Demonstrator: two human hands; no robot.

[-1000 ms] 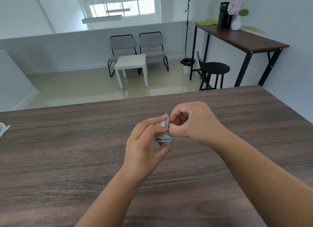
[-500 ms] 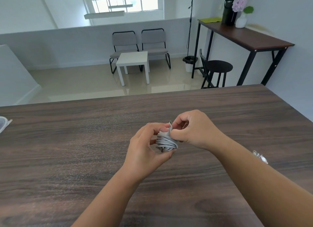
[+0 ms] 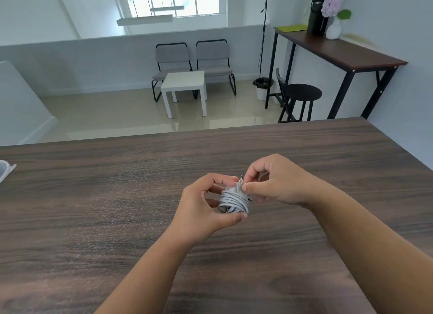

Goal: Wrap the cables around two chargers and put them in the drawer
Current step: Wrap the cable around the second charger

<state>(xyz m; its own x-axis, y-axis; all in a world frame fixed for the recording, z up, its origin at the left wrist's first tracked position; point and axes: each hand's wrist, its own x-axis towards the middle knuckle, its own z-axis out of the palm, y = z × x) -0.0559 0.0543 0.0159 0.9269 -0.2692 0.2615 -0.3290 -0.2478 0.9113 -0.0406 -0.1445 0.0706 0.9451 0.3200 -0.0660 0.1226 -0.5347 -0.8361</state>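
Observation:
A white charger (image 3: 234, 200) with its grey-white cable wound around it in several loops is held just above the dark wooden table (image 3: 93, 208). My left hand (image 3: 203, 208) cups the bundle from the left and below, thumb under it. My right hand (image 3: 274, 182) pinches the cable's free end at the top of the bundle, where a small metal plug tip shows. No second charger and no drawer is in view.
A white object (image 3: 5, 170) pokes in at the table's left edge. Beyond the far edge stand a white side table (image 3: 185, 84), two grey chairs, a black stool (image 3: 302, 95) and a tall dark table at the right wall.
Both hands with the wound charger have moved a little toward me and lower over the table. More of the wrapped loops shows between the hands now.

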